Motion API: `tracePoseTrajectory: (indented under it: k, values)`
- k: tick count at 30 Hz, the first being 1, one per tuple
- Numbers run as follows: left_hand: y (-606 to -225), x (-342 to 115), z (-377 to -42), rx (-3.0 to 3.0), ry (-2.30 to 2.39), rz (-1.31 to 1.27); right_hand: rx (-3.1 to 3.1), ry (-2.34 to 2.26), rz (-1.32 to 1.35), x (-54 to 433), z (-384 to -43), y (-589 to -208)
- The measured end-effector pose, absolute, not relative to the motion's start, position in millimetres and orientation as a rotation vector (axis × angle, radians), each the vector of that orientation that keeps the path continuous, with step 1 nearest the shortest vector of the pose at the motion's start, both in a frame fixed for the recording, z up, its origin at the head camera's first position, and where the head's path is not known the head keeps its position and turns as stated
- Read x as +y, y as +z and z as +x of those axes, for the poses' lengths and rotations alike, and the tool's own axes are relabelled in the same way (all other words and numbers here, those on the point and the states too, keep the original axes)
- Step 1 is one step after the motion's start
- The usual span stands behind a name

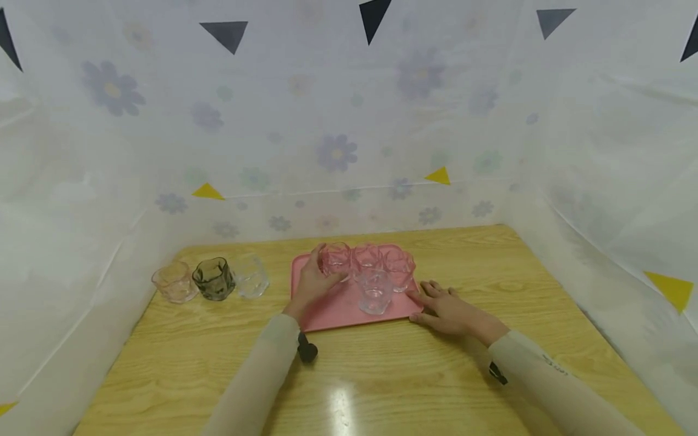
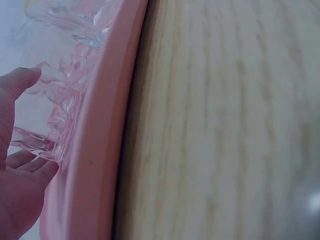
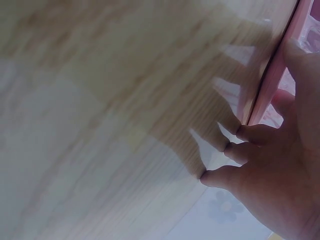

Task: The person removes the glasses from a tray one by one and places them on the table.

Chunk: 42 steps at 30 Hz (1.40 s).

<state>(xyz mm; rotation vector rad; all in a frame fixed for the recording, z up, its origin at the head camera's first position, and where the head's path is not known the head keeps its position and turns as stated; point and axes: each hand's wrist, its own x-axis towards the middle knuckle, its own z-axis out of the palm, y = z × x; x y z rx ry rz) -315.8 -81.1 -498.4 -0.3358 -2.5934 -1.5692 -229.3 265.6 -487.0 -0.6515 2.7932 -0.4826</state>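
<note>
My left hand (image 1: 313, 287) reaches over the left part of a pink tray (image 1: 332, 312), holding a clear glass cup (image 1: 336, 257) at its back left. Thumb and fingers lie around that cup; in the left wrist view the fingers (image 2: 37, 170) are by its base. Two more clear glass cups (image 1: 368, 257) (image 1: 400, 269) stand to its right, and another cup (image 1: 375, 293) is in front of them. At the tray's right edge, my right hand (image 1: 452, 312) has its fingers spread, fingertips on the table, thumb and forefinger against the tray rim.
Left of the tray, on the wooden table (image 1: 349, 375), stand an amber-tinted cup (image 1: 176, 283), a smoky grey cup (image 1: 214, 280) and a clear cup (image 1: 251, 277) in a row. White floral curtains (image 1: 338, 109) enclose the table at the back and both sides.
</note>
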Motion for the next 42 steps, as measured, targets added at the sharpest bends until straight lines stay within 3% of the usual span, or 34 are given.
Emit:
tracePoseTrajectory:
  k: [23, 42]
  values:
    - [-494.1, -84.0, -317.9, -2.588, -1.7, -0.271, 2.794, -0.486, -0.654, 264.5, -229.5, -486.7]
    - [-476.0, -122.2, -291.0, -2.552, -1.655, -0.311, 2.788, -0.492, -0.644, 263.8, -228.3, -484.2]
